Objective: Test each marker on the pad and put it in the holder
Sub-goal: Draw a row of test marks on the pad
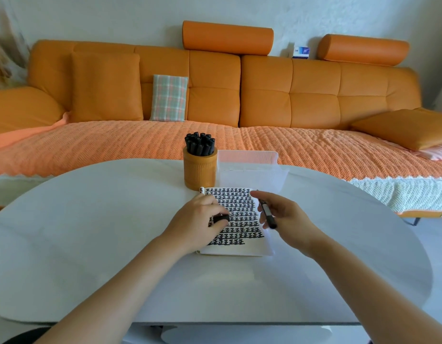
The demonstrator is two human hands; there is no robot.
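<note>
Holder (200,172) near the table's (90,244) far edge packed, pad (244,209) nearly full: my right hand (287,214) grips one marker (267,212), my left hand (202,219) pinches a black cap (221,218), so I judge I'm nearly finished.

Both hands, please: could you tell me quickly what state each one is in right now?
Left hand: closed, pinching what looks like a black cap, over the pad.
Right hand: closed, holding a black marker.

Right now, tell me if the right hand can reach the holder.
Probably yes: the right hand, gripping a marker, hovers near the holder; only the pad lies between, the left hand lower.
</note>
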